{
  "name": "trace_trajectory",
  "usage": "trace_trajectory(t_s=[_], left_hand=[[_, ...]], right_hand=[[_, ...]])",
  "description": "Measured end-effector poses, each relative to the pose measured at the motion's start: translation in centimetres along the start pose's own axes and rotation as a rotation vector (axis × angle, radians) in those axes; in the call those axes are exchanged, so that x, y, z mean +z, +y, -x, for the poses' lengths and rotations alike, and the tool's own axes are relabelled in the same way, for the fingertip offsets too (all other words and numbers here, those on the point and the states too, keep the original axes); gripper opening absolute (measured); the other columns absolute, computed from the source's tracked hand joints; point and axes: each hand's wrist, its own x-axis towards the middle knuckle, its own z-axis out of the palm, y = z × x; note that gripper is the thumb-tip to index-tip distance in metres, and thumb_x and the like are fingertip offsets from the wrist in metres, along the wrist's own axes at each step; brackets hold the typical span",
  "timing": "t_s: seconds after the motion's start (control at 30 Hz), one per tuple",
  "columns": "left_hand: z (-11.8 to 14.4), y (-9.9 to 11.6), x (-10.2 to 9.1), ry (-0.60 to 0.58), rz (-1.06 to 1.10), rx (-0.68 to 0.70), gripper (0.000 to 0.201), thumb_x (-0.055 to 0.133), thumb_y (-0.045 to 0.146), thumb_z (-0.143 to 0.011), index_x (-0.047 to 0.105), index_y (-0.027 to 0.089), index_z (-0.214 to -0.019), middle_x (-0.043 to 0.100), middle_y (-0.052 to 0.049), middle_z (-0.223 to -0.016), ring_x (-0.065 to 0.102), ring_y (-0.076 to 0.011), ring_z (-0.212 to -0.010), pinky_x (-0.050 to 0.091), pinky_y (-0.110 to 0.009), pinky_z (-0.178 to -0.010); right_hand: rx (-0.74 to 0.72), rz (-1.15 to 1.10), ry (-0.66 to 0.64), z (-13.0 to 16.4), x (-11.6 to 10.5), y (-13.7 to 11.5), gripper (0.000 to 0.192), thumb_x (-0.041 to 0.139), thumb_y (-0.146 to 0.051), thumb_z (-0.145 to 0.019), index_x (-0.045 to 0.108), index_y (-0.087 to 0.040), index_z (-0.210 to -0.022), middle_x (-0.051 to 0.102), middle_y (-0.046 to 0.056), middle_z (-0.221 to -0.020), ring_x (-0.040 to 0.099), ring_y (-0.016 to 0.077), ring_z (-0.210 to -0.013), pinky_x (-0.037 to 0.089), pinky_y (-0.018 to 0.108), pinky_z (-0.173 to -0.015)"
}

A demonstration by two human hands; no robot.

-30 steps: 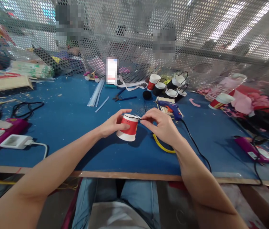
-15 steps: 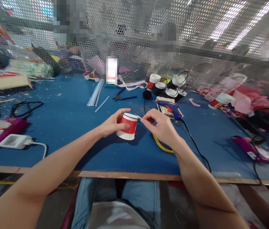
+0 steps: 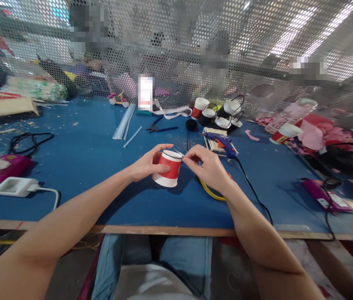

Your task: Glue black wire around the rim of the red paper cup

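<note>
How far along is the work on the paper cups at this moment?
Done, by the look of it: several cups with black wire handles stand at the back of the blue table. In hand: the left hand grips a red and white cup while the right hand pinches something thin at its rim. No handle shows on it yet. Another red cup lies untouched on the right.

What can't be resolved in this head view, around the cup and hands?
- Small item pinched by the right hand at the rim of the red paper cup: too small to identify.
- Cup's far side and print: covered by the left hand.
- Yellow loop: partly hidden under the right wrist.
- Glue gun cord: runs off the table edge.
- Behind the mesh screen: blurred.
</note>
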Motion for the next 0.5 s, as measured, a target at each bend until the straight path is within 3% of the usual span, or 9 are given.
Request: trace_trajectory(t_s=[0.2, 0.33, 0.5], left_hand=[[0.12, 0.03, 0.04, -0.022, 0.049, -0.007, 0.071, 0.069, 0.022, -0.065, 0.037, 0.023, -0.128, 0.06, -0.009, -0.112, 0.059, -0.0214, -0.097, 0.044, -0.038, -0.087], [0.16, 0.09, 0.09, -0.023, 0.082, -0.016, 0.071, 0.07, 0.023, -0.064, 0.038, 0.022, -0.128, 0.061, -0.009, -0.111, 0.059, -0.0219, -0.096, 0.044, -0.038, -0.086], [0.22, 0.35, 0.27, -0.024, 0.147, -0.031, 0.069, 0.071, 0.021, -0.063, 0.041, 0.022, -0.125, 0.061, -0.009, -0.108, 0.059, -0.0205, -0.094, 0.044, -0.036, -0.085]], right_hand=[[0.075, -0.06, -0.03, 0.07, 0.05, -0.01, 0.009, 0.053, -0.021, -0.083, 0.055, -0.019, -0.075, 0.056, 0.001, -0.072, 0.05, 0.0115, -0.065, 0.039, 0.025, -0.059], [0.143, -0.194, -0.015, 0.22, 0.35, 0.48, 0.009, 0.055, -0.027, -0.083, 0.057, -0.02, -0.088, 0.056, 0.001, -0.076, 0.052, 0.0121, -0.068, 0.042, 0.025, -0.06], [0.074, -0.198, -0.056, 0.12, 0.31, 0.53, 0.017, 0.052, -0.025, -0.085, 0.062, -0.023, -0.098, 0.059, 0.002, -0.085, 0.055, 0.0129, -0.075, 0.043, 0.027, -0.065]])
